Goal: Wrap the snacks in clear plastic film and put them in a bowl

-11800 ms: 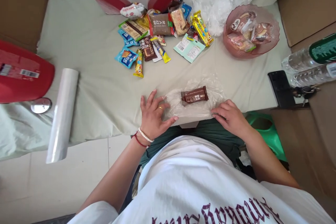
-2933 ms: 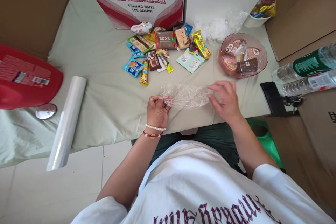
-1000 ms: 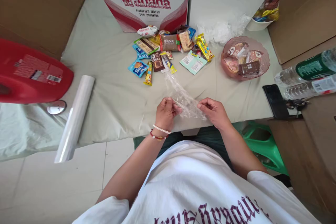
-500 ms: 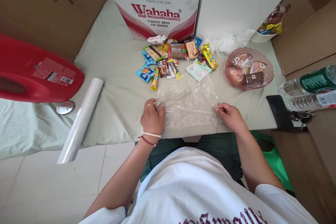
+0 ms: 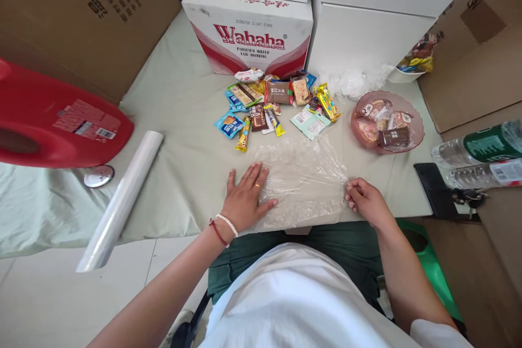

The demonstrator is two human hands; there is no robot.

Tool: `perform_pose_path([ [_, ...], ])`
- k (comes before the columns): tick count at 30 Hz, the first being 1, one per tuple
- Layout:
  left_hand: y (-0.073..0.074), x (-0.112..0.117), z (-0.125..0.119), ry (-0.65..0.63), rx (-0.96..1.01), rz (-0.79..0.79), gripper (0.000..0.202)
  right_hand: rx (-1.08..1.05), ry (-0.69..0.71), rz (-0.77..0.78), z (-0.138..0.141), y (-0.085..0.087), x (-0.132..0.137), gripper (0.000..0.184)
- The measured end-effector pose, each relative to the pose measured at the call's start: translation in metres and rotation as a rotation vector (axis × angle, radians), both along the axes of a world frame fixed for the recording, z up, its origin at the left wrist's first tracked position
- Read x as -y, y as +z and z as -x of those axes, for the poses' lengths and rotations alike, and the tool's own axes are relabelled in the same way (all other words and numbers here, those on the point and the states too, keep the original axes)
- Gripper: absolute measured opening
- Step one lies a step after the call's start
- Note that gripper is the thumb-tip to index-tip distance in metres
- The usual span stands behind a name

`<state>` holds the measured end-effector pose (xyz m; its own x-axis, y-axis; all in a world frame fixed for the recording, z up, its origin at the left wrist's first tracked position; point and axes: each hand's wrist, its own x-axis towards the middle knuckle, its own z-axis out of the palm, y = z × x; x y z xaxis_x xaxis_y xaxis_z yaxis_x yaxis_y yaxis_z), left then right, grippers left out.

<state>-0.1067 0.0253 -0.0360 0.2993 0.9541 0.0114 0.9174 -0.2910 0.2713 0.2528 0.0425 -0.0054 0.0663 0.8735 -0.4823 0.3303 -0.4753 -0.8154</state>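
Clear film (image 5: 304, 176), one sheet, creased: spread on the cloth-covered table (image 5: 191, 168), between both hands. Left hand (image 5: 247, 196): palm down, fingers spread, grasping nothing, resting on the sheet's left side, seemingly as an anchor. Right hand (image 5: 367, 200): fingertips pinching the gathered right edge, apparently for tension. Wrapped snacks (image 5: 279, 92): heaped beyond, presumably so the sheet lies flat. Plastic roll (image 5: 122, 196): well left, near end overhanging.

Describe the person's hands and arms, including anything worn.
Both are ungloved. The left hand has a gold-coloured ring; its wrist, a white beaded bracelet and thin red bracelet. The right hand shows no jewellery; a white sleeve covers that upper arm. The left sleeve is out of view.
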Motion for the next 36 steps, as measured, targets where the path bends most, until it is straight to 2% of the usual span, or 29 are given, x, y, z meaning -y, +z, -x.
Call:
perform_pose_path([
  [2, -0.001, 0.007, 0.007, -0.006, -0.011, 0.008, 0.089, 0.049, 0.048, 0.040, -0.013, 0.001, 0.002, 0.048],
  [4, -0.001, 0.013, 0.013, -0.018, -0.012, 0.014, 0.091, 0.163, 0.101, 0.016, -0.027, 0.006, -0.003, 0.046],
  [6, -0.001, 0.017, 0.016, -0.030, -0.009, 0.010, 0.091, 0.341, 0.104, -0.104, -0.033, 0.017, -0.018, 0.043],
  [8, 0.000, 0.019, 0.016, -0.035, -0.008, -0.006, 0.090, 0.473, 0.094, -0.268, -0.021, 0.032, -0.040, 0.040],
  [10, 0.000, 0.020, 0.015, -0.038, -0.008, -0.027, 0.089, 0.488, 0.187, -0.393, 0.012, 0.047, -0.065, 0.035],
  [12, 0.000, 0.020, 0.014, -0.040, -0.005, -0.043, 0.087, 0.461, 0.391, -0.467, 0.064, 0.055, -0.089, 0.030],
  [14, 0.000, 0.020, 0.013, -0.039, -0.001, -0.056, 0.086, 0.534, 0.592, -0.483, 0.124, 0.056, -0.116, 0.024],
  [15, 0.000, 0.020, 0.014, -0.038, 0.001, -0.061, 0.086, 0.610, 0.640, -0.486, 0.153, 0.054, -0.130, 0.025],
  [17, 0.000, 0.020, 0.014, -0.040, 0.002, -0.066, 0.086, 0.741, 0.629, -0.494, 0.205, 0.045, -0.157, 0.033],
  [19, 0.000, 0.019, 0.016, -0.044, 0.004, -0.068, 0.085, 0.800, 0.583, -0.454, 0.242, 0.036, -0.182, 0.043],
  [22, -0.001, 0.018, 0.017, -0.052, 0.019, -0.076, 0.084, 0.793, 0.546, -0.392, 0.268, 0.025, -0.204, 0.044],
  [26, -0.002, 0.017, 0.018, -0.053, 0.048, -0.080, 0.083, 0.672, 0.560, -0.359, 0.258, 0.018, -0.203, 0.033],
  [30, -0.002, 0.018, 0.018, -0.050, 0.062, -0.069, 0.081, 0.390, 0.524, -0.471, 0.213, 0.017, -0.196, 0.023],
  [32, -0.002, 0.018, 0.017, -0.052, 0.067, -0.071, 0.080, 0.304, 0.447, -0.452, 0.187, 0.020, -0.203, 0.024],
  [36, -0.002, 0.019, 0.017, -0.039, 0.078, -0.074, 0.078, 0.377, 0.279, -0.532, 0.156, 0.028, -0.236, 0.027],
])
